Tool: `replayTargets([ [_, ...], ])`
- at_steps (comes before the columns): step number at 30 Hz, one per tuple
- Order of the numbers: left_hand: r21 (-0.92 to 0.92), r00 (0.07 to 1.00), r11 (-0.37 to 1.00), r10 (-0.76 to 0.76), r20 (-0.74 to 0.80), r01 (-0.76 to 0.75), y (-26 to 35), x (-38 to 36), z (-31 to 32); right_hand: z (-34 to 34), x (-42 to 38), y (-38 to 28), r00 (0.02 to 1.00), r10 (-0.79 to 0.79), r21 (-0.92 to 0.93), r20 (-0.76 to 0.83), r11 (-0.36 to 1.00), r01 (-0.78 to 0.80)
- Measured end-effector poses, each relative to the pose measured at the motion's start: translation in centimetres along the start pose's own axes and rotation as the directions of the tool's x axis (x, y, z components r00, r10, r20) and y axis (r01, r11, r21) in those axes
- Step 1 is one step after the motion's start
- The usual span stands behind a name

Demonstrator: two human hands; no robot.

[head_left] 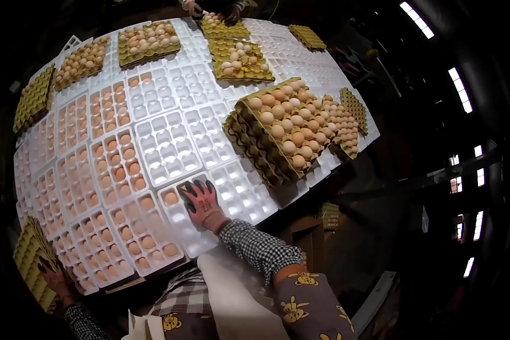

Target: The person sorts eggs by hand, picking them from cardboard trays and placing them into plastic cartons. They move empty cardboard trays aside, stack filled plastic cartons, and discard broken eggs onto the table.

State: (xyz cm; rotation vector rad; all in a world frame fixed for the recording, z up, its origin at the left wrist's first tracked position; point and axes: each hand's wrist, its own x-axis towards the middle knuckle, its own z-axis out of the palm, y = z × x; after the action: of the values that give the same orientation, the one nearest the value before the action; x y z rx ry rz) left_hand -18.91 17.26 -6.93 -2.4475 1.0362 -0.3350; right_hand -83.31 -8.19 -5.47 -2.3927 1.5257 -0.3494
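Observation:
My left hand [54, 279], in a pink and dark glove, grips the edge of a yellow-green egg tray [30, 258] at the lower left, its fingers over the ridged surface. That tray shows no eggs and leans beside the table's corner. My right hand [201, 201], in a similar glove, reaches over a white plastic tray [191, 237], palm down and fingers spread. One egg [170, 197] sits in that tray's corner, just left of my fingertips. What lies under the palm is hidden. Left of this tray, a white tray [148, 232] holds several brown eggs.
A tall stack of yellow-green trays [255, 153] topped with eggs stands right of my right hand. More egg-filled trays [148, 42] lie along the far side. A co-worker's gloved hands [232, 15] are at a tray of eggs at the top. Cartons [309, 232] stand below the table's right edge.

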Motion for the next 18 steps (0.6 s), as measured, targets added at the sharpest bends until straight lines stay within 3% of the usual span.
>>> replayTargets([
  [2,-0.202,0.958,0.96,-0.229,-0.171,0.193,3.1,-3.0,-4.6,-2.3,-1.5,0.0,0.985,-0.053,0.095,-0.166,0.993,0.07],
  [5,-0.341,0.838,0.929,-0.297,-0.458,0.143,10.5,-7.3,-8.4,-6.9,-5.4,2.0,0.989,-0.026,0.359,-0.147,0.93,0.078],
  [6,-0.701,0.909,0.713,-0.291,-0.3,-0.003,14.2,-9.8,-10.5,-6.9,-7.0,3.5,0.989,-0.026,0.451,-0.145,0.888,0.09],
  [7,-0.936,0.966,0.343,-0.203,-0.161,-0.084,18.7,-12.8,-14.4,-6.2,-8.8,5.6,0.998,0.007,0.565,-0.065,0.825,0.031],
  [8,-0.974,0.973,0.169,-0.146,-0.179,-0.153,22.4,-14.3,-14.1,-5.5,-10.2,8.1,0.999,0.026,0.664,0.02,0.747,-0.033],
  [10,-0.971,0.967,0.107,-0.121,-0.225,-0.213,30.8,-19.0,-21.4,-8.8,-12.4,12.8,0.973,-0.024,0.551,0.229,0.827,-0.109],
  [11,-0.982,0.977,0.031,-0.105,-0.186,-0.184,34.5,-19.9,-22.7,-9.0,-13.6,15.6,0.967,-0.028,0.526,0.251,0.843,-0.112],
  [12,-0.96,0.96,-0.01,-0.035,-0.279,-0.279,37.6,-20.5,-25.2,-9.4,-14.8,18.1,0.962,-0.024,0.504,0.273,0.855,-0.122],
  [14,-0.934,0.938,-0.123,0.046,-0.342,-0.335,43.3,-21.8,-34.5,-14.2,-16.7,22.5,0.979,0.035,0.636,0.202,0.756,-0.158],
  [16,-0.889,0.88,-0.03,0.128,-0.458,-0.458,46.6,-22.3,-44.2,-18.0,-18.9,27.1,0.975,0.204,0.703,0.091,0.68,-0.208],
  [18,-0.813,0.791,-0.113,0.189,-0.583,-0.572,48.9,-21.6,-51.0,-20.4,-20.0,30.4,0.877,0.477,0.646,-0.059,0.688,-0.33],
])
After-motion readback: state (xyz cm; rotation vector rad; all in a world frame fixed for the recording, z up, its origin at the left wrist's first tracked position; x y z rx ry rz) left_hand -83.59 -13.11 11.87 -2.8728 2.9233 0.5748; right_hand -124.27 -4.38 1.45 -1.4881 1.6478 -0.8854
